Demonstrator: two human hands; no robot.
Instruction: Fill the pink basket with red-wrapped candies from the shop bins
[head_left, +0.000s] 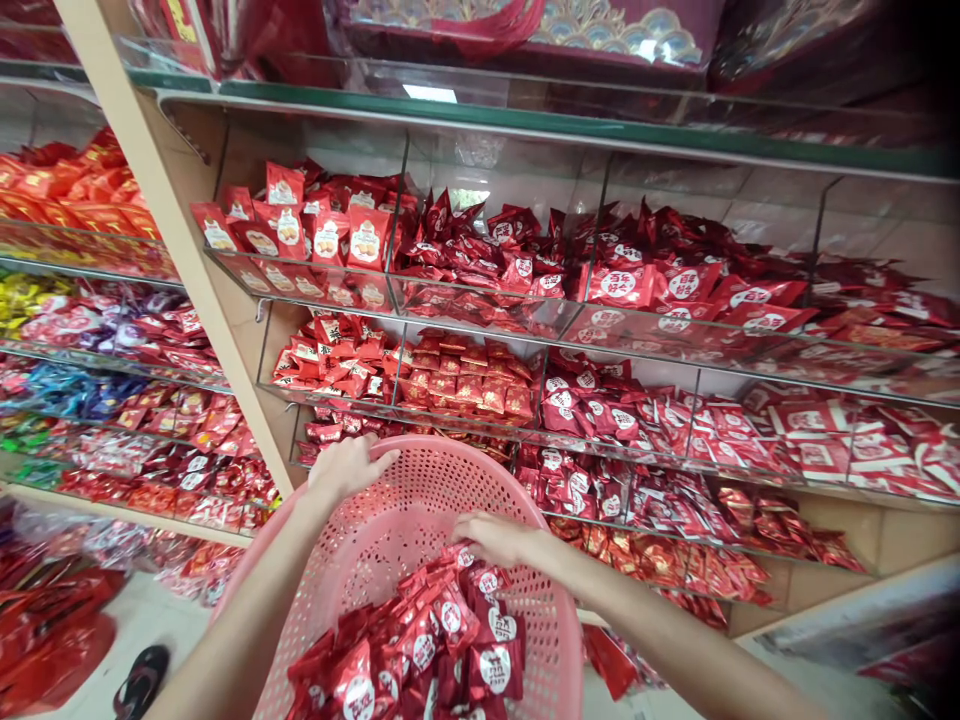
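A pink perforated plastic basket tilts toward me below the shelves. My left hand is closed on its far left rim, thumb stretched along the edge. Inside the basket lies a pile of small red candy packets with white round labels and dark lettering. Over the upper end of this pile, my right hand has its fingers curled down around red packets; the fingertips are partly hidden. The basket's near side runs out of view at the bottom.
Ahead, glass-fronted shelves hold several compartments of red wrapped sweets. A pale wooden upright parts them from a left rack with yellow, blue and green packets. Red bags and a dark shoe are on the floor at lower left.
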